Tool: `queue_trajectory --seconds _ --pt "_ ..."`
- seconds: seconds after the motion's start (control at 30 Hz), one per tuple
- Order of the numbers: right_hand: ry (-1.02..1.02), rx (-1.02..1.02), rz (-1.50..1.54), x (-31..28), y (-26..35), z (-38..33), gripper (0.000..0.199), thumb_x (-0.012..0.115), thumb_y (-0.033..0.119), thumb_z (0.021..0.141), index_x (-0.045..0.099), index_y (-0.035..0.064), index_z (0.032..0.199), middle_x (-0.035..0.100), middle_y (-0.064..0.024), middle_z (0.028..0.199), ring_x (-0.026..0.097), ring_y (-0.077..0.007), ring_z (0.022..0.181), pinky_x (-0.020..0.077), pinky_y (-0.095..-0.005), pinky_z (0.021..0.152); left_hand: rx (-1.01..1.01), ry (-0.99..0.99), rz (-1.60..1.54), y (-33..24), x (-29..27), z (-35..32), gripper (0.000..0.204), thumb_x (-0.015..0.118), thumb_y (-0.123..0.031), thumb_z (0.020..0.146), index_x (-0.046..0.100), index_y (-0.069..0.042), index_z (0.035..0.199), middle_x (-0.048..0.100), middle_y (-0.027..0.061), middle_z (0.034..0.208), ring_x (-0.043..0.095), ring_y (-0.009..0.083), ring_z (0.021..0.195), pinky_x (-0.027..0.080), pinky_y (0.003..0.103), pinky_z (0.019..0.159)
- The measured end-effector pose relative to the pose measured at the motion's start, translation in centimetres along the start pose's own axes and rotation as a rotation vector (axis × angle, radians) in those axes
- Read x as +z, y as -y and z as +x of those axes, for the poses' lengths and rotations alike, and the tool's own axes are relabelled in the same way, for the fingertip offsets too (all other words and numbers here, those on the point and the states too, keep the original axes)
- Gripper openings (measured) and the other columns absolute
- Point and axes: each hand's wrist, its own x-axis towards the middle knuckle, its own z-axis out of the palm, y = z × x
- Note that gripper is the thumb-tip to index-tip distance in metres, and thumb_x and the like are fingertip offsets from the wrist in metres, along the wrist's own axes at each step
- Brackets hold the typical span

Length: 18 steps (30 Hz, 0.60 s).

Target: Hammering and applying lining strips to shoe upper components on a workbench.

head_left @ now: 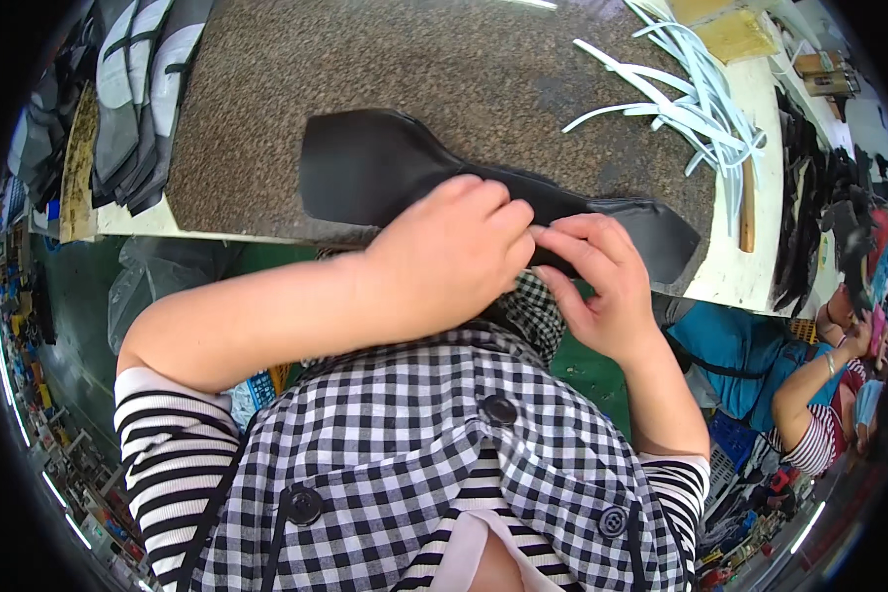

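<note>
A black, smooth leather-like piece (360, 168) lies along the near edge of the worktable, wide at both ends and narrow in the middle. My left hand (459, 242) is curled over its narrow middle, fingers closed on the near edge. Close beside it, my right hand (602, 271) pinches the same edge between thumb and fingers. The fingertips of both hands almost meet there. What lies under the left fingers is hidden.
Pale blue strips (696, 99) lie heaped at the table's far right beside a wooden stick (747, 207). Grey cut pieces (133, 99) are stacked at the left. Black pieces (801, 197) hang along the right edge. Another person's hand (858, 335) shows at far right.
</note>
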Motion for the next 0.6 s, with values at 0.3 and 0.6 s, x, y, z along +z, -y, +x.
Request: queue_trajectory --seconds 0.3,0.6 --pt "-0.011 0.071 -0.033 1.1 -0.9 -2.4 0.073 0.064 0.015 0.085 0.029 -0.0032 0.147 0.048 -0.0101 0.146 0.044 -0.0312 0.135 0.0324 -0.0465 0.113 0.141 -0.008 0.268 -1.6 1.2 -0.1 0.027 0.057 -0.019 0.078 0.062 0.0 0.097 0.062 0.0139 0.098 0.062 0.0268 0.096 0.05 0.037 0.087" --pt "-0.193 0.309 -0.319 -2.1 -2.3 -2.0 0.033 0.063 0.014 0.09 0.061 0.0036 0.121 0.061 -0.009 0.13 0.058 -0.0263 0.12 0.0498 -0.0404 0.093 0.155 -0.192 0.283 -0.8 2.1 0.1 0.023 0.056 -0.018 0.08 0.059 -0.003 0.096 0.063 0.0166 0.107 0.062 0.0261 0.1 0.051 0.037 0.089"
